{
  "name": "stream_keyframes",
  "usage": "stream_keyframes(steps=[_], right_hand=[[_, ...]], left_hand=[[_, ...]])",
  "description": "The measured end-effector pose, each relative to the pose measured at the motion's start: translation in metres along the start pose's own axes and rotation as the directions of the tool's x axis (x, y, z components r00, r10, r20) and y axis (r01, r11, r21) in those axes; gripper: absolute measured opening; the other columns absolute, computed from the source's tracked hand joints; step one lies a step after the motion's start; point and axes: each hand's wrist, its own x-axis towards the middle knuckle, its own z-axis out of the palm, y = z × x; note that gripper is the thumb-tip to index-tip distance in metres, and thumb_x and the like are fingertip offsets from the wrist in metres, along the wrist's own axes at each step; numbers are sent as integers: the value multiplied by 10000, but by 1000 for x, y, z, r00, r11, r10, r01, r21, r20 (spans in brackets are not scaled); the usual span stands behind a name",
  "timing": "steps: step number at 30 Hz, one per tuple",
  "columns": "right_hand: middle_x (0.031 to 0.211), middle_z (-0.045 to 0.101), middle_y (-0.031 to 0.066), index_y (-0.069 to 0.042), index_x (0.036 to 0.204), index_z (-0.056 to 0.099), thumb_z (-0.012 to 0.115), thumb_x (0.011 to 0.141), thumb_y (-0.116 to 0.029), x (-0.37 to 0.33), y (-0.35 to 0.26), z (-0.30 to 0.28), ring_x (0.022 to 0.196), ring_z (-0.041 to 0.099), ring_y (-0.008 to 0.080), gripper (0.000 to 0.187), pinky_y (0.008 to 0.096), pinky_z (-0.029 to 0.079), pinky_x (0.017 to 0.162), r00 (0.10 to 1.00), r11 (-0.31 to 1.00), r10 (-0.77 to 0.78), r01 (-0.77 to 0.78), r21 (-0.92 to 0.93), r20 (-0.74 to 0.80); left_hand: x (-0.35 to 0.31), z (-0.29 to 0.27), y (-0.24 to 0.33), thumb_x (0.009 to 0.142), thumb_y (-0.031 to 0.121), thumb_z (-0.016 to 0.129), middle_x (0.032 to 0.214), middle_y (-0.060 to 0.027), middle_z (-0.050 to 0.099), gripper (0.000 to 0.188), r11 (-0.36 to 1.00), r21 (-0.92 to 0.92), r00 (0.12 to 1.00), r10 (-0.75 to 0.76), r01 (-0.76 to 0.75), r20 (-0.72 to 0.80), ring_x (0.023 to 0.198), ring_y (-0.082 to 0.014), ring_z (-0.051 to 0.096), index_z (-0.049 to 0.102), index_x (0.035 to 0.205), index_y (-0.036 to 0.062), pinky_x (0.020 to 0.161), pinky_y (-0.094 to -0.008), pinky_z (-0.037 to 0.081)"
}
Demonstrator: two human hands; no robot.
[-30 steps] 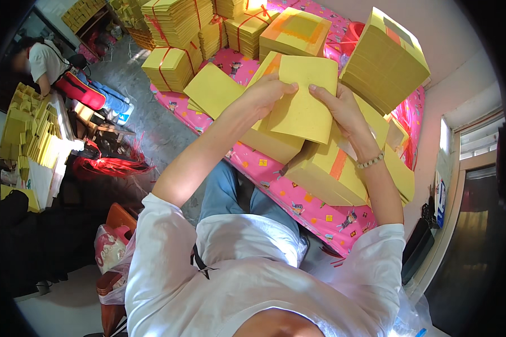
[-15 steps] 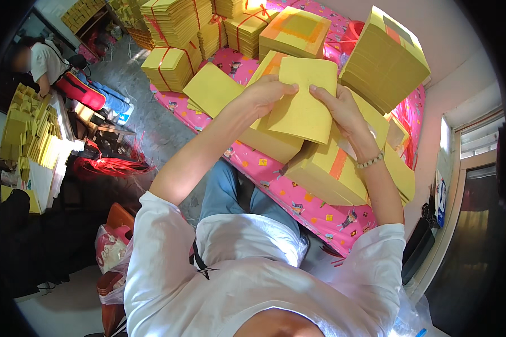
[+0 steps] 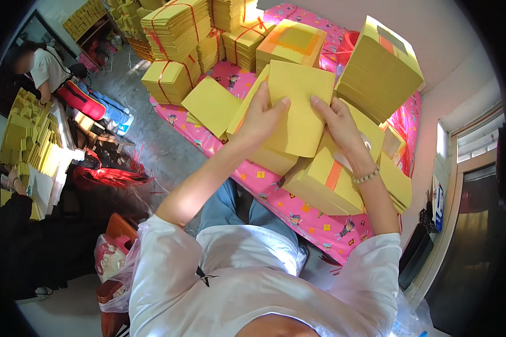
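Both my hands hold a sheaf of yellow paper (image 3: 302, 84) above the paper stacks on a bed-like surface. My left hand (image 3: 264, 115) grips its left edge, thumb on the front face. My right hand (image 3: 343, 126) pinches the right edge, thumb also on the front; a bead bracelet circles that wrist. The other fingers are partly hidden behind the paper. Below my right hand is a yellow paper block (image 3: 320, 188) with an orange band. A second block, partly covered by the sheaf, lies under my left hand. Flat yellow sheets (image 3: 212, 106) rest to the left.
A tall yellow block (image 3: 379, 70) leans at the right by the wall. Red-tied bundles (image 3: 174, 25) and an orange-marked stack (image 3: 291, 42) stand farther back on a pink patterned cover (image 3: 298, 205). At left, a person (image 3: 48, 70) leans over a paper-laden table; red strips (image 3: 109, 174) hang nearby.
The sheaf has opened out flatter toward me, with its lower edge lower. My left hand has shifted down and left along its edge; my right hand has dropped slightly.
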Motion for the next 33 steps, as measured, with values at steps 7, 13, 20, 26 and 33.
stream_keyframes(steps=[7,13,20,26,33], right_hand=[[997,671,42,-8,1132,610,630,915,-218,-14,-6,5,833,624,71,303,234,509,741,985,982,-173,172,-74,1],[946,674,29,0,1078,636,643,906,-183,-18,-13,9,803,611,56,251,215,499,701,946,946,-322,321,-30,-24],[732,615,-20,-3,907,651,659,896,-190,-16,-13,2,638,531,23,188,190,417,556,949,942,-307,291,-170,-73],[597,528,-50,-10,733,620,685,875,-231,-25,-24,24,556,439,9,271,197,329,496,976,972,-208,200,-125,-58],[609,566,-27,35,780,673,682,868,-263,-27,-15,20,563,480,23,312,219,384,510,978,944,-204,207,-256,36]], left_hand=[[-23,4,17,910,-2,504,1267,-110,503,466,987,-45,988,156,-155,12,1196,-170,478,336,1344,2,997,-307,386],[-36,1,21,916,9,512,1275,-96,508,460,984,-51,986,169,-169,-6,1182,-157,489,349,1346,3,996,-299,385],[-49,-5,31,916,9,518,1249,-85,531,438,994,-79,997,76,-75,6,1167,-143,502,379,1331,5,986,-298,394],[-52,-14,34,924,56,542,1260,-91,552,422,991,-132,1000,27,-27,-2,1165,-153,516,414,1322,1,990,-294,384],[-57,-17,35,922,66,552,1251,-94,563,410,992,-122,999,18,-23,-38,1147,-159,531,431,1309,4,974,-296,398]])
